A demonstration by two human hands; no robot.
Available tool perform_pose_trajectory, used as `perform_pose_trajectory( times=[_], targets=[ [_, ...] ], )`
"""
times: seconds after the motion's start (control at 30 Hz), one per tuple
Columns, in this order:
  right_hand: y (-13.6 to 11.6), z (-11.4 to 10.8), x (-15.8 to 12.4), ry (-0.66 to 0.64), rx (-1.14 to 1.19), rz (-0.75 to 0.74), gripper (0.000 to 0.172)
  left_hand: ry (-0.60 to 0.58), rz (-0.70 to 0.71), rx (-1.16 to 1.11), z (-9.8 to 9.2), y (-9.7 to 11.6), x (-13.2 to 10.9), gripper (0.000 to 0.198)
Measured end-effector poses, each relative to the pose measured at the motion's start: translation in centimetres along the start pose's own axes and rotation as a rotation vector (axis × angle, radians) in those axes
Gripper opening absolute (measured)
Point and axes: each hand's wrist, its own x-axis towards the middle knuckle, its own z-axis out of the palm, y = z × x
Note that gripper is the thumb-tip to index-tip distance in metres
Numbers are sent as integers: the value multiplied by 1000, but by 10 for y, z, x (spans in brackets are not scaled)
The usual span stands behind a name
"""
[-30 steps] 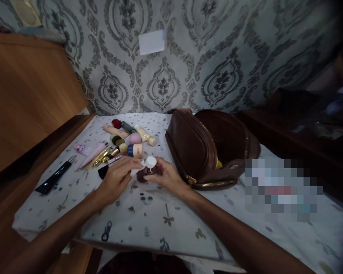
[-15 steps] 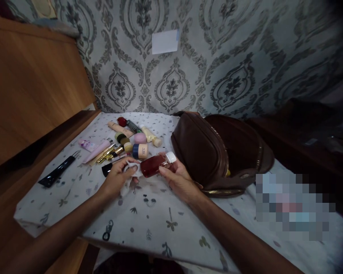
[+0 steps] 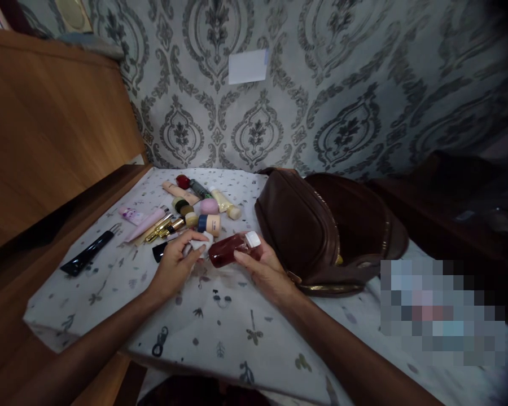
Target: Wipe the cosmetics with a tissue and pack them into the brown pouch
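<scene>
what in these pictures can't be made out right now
- Head view: the thing on the right, masked by blurred squares.
- Head view: most of the inside of the brown bag, lost in shadow.
- Head view: the lettering on the jar, too small to read.
- Head view: part of the white wad, covered by the left hand; whether tissue or cloth is unclear.

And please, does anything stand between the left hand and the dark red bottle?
Only the white tissue, which the left hand itself holds beside the bottom end of the dark red bottle; whether tissue and bottle touch is hard to tell. Nothing else visible is between; the blue-and-peach jar sits behind.
</scene>
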Motion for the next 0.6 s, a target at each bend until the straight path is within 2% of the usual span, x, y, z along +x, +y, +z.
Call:
perform_pose_trajectory(
  times=[0.1, 0.2, 0.33, 0.43, 0.5, 0.6],
  targets=[
    [3, 1, -1, -7, 54, 10, 44, 18, 78, 60, -2, -2, -1, 14],
    [4, 2, 0, 0, 84, 13, 39, 20, 285, 168, -3, 1, -7, 12],
    [2, 6, -1, 23, 148, 44, 37, -46, 581, 320, -3, 6, -15, 33],
    [-1, 8, -3, 25, 220, 104, 31, -56, 777, 406, -1, 5, -20, 40],
    [-1, 7, -4, 21, 315, 157, 28, -34, 830, 440, 0, 0, -22, 40],
    [-1, 4, -5, 22, 486, 249, 29, -5, 778, 421, 0, -9, -23, 41]
  ],
)
